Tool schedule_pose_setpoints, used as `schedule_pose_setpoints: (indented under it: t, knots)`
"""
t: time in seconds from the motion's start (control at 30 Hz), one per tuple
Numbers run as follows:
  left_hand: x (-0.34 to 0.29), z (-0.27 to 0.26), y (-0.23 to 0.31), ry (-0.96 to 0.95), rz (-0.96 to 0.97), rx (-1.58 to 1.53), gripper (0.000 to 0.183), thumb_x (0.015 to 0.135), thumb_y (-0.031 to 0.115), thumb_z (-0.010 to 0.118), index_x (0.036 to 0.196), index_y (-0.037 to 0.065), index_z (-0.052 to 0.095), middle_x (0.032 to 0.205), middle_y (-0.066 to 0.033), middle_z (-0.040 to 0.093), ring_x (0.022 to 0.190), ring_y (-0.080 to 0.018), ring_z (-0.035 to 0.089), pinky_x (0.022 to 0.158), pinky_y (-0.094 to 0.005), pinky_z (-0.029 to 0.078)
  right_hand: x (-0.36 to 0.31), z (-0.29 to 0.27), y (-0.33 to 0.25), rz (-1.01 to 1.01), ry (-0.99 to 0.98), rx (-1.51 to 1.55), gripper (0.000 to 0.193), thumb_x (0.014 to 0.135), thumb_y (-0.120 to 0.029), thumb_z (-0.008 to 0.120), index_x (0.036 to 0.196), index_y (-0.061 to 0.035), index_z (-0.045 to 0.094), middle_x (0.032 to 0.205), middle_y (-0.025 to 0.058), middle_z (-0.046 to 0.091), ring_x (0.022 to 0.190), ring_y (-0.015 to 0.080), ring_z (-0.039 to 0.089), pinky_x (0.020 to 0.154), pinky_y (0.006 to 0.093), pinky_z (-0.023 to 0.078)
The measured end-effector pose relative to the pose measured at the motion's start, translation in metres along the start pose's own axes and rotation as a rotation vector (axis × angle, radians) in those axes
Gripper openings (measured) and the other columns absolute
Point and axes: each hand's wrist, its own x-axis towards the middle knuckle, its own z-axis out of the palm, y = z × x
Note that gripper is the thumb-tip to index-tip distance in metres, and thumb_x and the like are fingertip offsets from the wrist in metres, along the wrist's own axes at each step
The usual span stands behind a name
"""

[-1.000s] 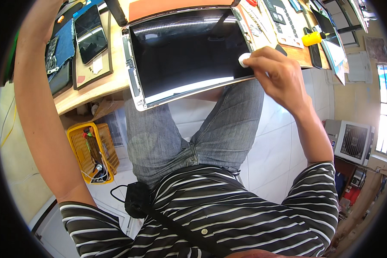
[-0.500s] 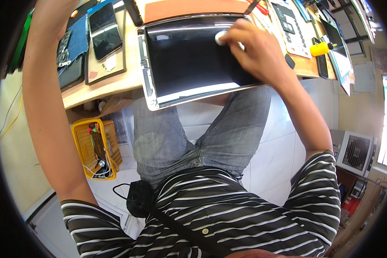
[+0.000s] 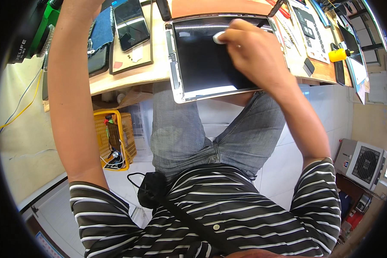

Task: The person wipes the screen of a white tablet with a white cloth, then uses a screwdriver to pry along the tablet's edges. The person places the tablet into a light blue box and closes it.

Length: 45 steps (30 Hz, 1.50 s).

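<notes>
A large tablet (image 3: 202, 64) with a dark screen and silver frame lies at the near edge of the wooden workbench (image 3: 133, 75), partly overhanging my lap. My right hand (image 3: 249, 51) is closed on a small white pad (image 3: 218, 38) and presses it against the upper part of the screen. My left forearm (image 3: 71, 86) rises up the left side of the picture. The left hand itself is cut off by the top edge of the picture, above the workbench.
Dark phones (image 3: 131, 19) and a blue cloth (image 3: 102, 32) lie on the bench at left. A yellow bottle (image 3: 339, 55) and flat parts lie at right. A yellow basket (image 3: 114, 139) stands on the floor under the bench. A grey box with a fan (image 3: 361, 161) sits at right.
My right hand has slid the white pad from the tablet's right edge toward the upper middle of the screen. The view has shifted, so the bench appears further right.
</notes>
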Motion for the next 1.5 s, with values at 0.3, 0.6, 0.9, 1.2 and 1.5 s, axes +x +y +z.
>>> schedule_pose_setpoints:
  t: [0.3, 0.6, 0.9, 1.2, 1.5]
  knots:
    - [-0.014, -0.016, -0.019, -0.114, -0.095, -0.044, 0.032, 0.1, 0.027, 0.067, 0.122, 0.005, 0.072, 0.114, -0.0094, 0.075, 0.107, -0.0159, 0.07, 0.096, -0.0327, 0.055, -0.034, -0.006, -0.043, -0.255, -0.171, 0.148, 0.016, 0.079, -0.003, 0.07, 0.093, -0.0098, 0.074, 0.094, 0.0033, 0.067, 0.075, 0.0259, 0.068, 0.065, 0.0377, 0.054]
    - [-0.138, 0.008, 0.013, -0.093, 0.177, 0.068, 0.019, 0.083, -0.009, 0.072, 0.099, -0.001, 0.073, 0.106, -0.017, 0.076, 0.1, -0.027, 0.075, 0.088, -0.0345, 0.058, -0.073, -0.135, 0.013, 0.243, 0.077, 0.579, 0.014, 0.083, 0.005, 0.069, 0.095, -0.0005, 0.075, 0.093, 0.0057, 0.072, 0.074, 0.0082, 0.06, 0.061, 0.0241, 0.045]
    - [-0.192, 0.026, -0.013, -0.246, 0.287, 0.179, 0.02, 0.077, -0.01, 0.077, 0.094, -0.001, 0.07, 0.11, -0.0196, 0.075, 0.113, -0.0386, 0.071, 0.097, -0.0424, 0.057, -0.015, -0.152, 0.107, 0.428, 0.233, 0.761, 0.025, 0.086, -0.01, 0.077, 0.108, 0.0015, 0.074, 0.091, 0.0022, 0.072, 0.068, 0.0042, 0.055, 0.059, 0.0198, 0.04]
    - [-0.197, 0.026, -0.018, -0.29, 0.231, 0.16, 0.022, 0.075, -0.008, 0.08, 0.093, 0.001, 0.07, 0.112, -0.0181, 0.075, 0.116, -0.0376, 0.07, 0.097, -0.0422, 0.057, 0.076, -0.091, 0.232, 0.585, 0.277, 0.699, 0.028, 0.082, -0.009, 0.08, 0.109, -0.0033, 0.075, 0.088, 0.004, 0.075, 0.066, 0.0067, 0.061, 0.057, 0.0213, 0.044]
    - [-0.193, 0.02, -0.017, -0.351, 0.249, 0.186, 0.027, 0.07, -0.008, 0.078, 0.095, 0.0, 0.071, 0.115, -0.0165, 0.073, 0.115, -0.0369, 0.07, 0.091, -0.0416, 0.06, 0.127, -0.053, 0.277, 0.589, 0.11, -0.242, 0.037, 0.086, -0.033, 0.077, 0.114, -0.0086, 0.077, 0.103, 0.016, 0.078, 0.104, 0.0357, 0.072, 0.093, 0.0442, 0.054]
